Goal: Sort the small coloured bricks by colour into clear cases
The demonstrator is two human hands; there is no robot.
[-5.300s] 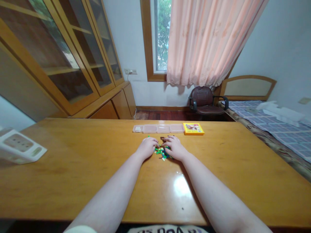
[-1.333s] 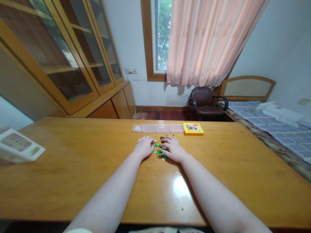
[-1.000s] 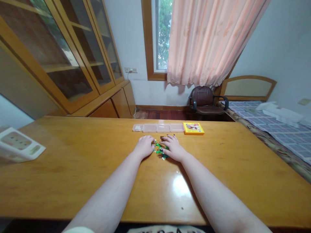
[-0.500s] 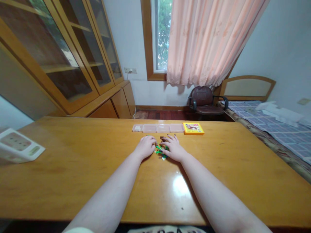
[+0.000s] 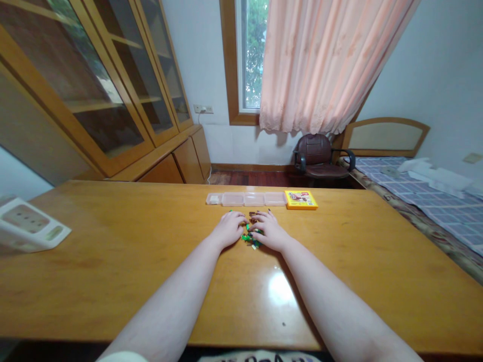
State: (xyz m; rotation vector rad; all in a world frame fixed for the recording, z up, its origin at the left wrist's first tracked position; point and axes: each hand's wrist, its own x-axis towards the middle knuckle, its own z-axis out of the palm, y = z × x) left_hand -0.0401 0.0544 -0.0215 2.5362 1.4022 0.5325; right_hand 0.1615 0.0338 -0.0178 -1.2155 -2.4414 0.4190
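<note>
While both forearms stretch forward over the wooden surface [image 5: 113, 251], the left hand [image 5: 230, 229] and the right hand [image 5: 269, 230] lie palm down side by side near its middle. Between them sits a little heap of small bricks [image 5: 252, 238], mostly green with a few blue and pale bits. Each hand touches the heap from its own side, and the fingertips nearly meet over its far edge. The fingers of both are loosely bent rather than spread flat. Whether either hand has a brick pinched underneath I cannot tell, since the palms and fingers cover that part of the heap.

Just beyond the hands, a clear tray [image 5: 247, 199] with a row of compartments lies across the surface. A yellow box [image 5: 301, 199] sits at the tray's right end. Far to the left, near the edge, rests a white device [image 5: 28, 226]. Behind the surface stand a dark chair [image 5: 319, 158] under a pink curtain [image 5: 324, 65], a bed [image 5: 433, 201] on the right and a glass-fronted cabinet [image 5: 94, 100] on the left.
</note>
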